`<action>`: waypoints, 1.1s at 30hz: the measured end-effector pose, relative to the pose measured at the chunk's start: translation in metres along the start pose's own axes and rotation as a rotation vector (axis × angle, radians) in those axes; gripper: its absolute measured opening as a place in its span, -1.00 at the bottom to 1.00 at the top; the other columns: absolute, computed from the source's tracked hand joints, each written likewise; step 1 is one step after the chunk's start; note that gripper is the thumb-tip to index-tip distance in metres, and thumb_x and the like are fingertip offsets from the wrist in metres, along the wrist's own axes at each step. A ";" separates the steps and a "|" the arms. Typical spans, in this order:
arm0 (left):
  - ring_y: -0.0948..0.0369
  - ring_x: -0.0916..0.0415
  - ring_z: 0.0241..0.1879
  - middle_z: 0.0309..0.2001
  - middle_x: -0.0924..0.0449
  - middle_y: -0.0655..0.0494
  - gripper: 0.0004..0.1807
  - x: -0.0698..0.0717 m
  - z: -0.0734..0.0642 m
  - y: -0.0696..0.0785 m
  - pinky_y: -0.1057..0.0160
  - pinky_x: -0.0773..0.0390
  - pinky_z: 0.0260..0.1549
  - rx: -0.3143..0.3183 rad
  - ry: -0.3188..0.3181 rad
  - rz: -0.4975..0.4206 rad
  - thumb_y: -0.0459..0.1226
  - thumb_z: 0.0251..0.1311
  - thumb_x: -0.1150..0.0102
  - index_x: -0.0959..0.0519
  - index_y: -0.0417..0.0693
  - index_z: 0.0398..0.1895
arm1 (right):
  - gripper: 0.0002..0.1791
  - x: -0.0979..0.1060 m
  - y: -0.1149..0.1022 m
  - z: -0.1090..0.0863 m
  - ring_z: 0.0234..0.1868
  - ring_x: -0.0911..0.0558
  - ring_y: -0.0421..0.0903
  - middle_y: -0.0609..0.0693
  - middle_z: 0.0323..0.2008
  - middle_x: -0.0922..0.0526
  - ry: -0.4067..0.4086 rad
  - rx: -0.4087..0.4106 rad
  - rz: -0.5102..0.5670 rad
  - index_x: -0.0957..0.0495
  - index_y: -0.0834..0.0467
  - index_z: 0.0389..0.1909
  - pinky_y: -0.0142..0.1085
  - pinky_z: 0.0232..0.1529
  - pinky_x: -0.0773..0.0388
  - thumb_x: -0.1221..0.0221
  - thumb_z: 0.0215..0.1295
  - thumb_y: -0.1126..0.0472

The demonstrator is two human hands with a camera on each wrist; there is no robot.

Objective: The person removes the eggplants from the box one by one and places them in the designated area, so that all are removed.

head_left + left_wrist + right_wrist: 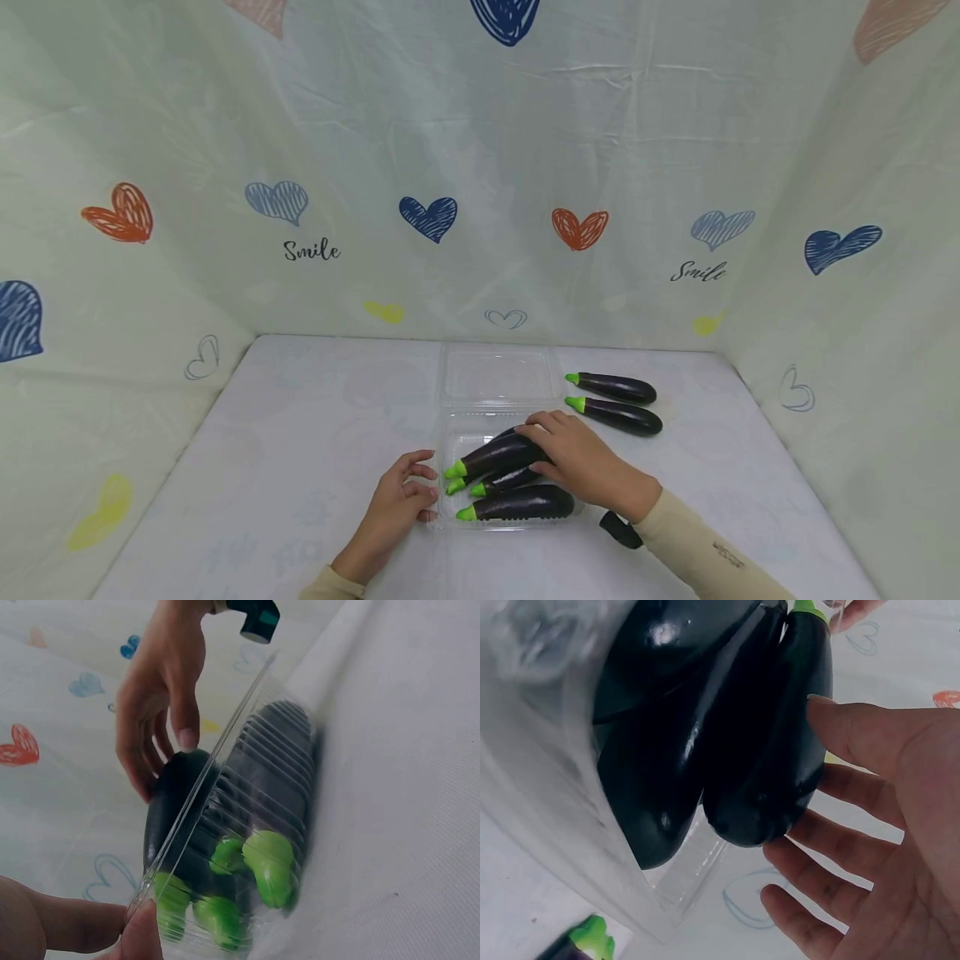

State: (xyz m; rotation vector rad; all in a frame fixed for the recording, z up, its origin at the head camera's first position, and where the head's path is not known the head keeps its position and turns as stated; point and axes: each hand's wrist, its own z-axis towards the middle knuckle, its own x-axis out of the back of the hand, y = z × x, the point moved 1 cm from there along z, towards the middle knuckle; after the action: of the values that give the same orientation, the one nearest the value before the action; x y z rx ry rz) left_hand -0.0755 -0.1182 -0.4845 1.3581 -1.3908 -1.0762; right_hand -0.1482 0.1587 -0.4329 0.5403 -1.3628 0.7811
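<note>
A clear plastic clamshell box [444, 442] lies with its lid [498, 375] folded back behind it. Several dark purple eggplants with bright green stems lie in its base, stems pointing left. On the left edge, my left hand [393, 504] pinches the rim between thumb and finger, as the left wrist view shows. My right hand [588, 462] holds the blunt end of the uppermost eggplant [495, 454], thumb on one side and fingers on the other. In front of it lies another eggplant [525, 503] along the near wall. The right hand partly covers the blunt ends.
Two more eggplants [611, 387] [622, 418] lie on the white table [315, 417], right of the lid. A black wrist device [621, 531] shows under the right wrist. Behind the table hangs a pale curtain [495, 150] printed with hearts.
</note>
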 end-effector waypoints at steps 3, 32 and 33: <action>0.18 -0.50 -0.33 -0.02 -0.49 -0.16 -0.38 0.000 0.000 0.000 0.32 -0.67 -0.46 0.002 0.003 0.001 -0.61 0.25 -0.20 -0.34 -0.42 0.40 | -0.42 -0.001 -0.001 0.001 0.19 -0.61 0.06 0.09 0.19 -0.61 -0.019 -0.003 -0.002 -0.56 0.18 0.31 -0.04 0.21 -0.63 -0.46 0.31 0.15; 0.17 -0.50 -0.32 -0.02 -0.48 -0.14 -0.37 -0.002 0.001 0.000 0.31 -0.66 -0.46 0.019 0.020 0.003 -0.61 0.24 -0.20 -0.34 -0.40 0.41 | -0.38 -0.006 -0.003 0.006 0.26 -0.58 0.06 0.07 0.24 -0.61 -0.060 -0.001 0.035 -0.52 0.19 0.35 -0.02 0.29 -0.58 -0.46 0.32 0.14; 0.17 -0.50 -0.31 -0.02 -0.48 -0.14 -0.37 -0.002 0.001 0.000 0.31 -0.66 -0.46 0.019 0.018 -0.001 -0.61 0.24 -0.19 -0.34 -0.40 0.41 | -0.38 -0.006 -0.003 0.006 0.25 -0.58 0.06 0.07 0.23 -0.61 -0.056 0.003 0.033 -0.53 0.20 0.34 -0.02 0.28 -0.58 -0.47 0.31 0.15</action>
State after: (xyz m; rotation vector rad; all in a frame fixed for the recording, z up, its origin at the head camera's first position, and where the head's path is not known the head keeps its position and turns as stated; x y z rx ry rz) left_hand -0.0766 -0.1164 -0.4845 1.3794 -1.3904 -1.0515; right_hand -0.1497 0.1510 -0.4374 0.5472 -1.4257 0.7999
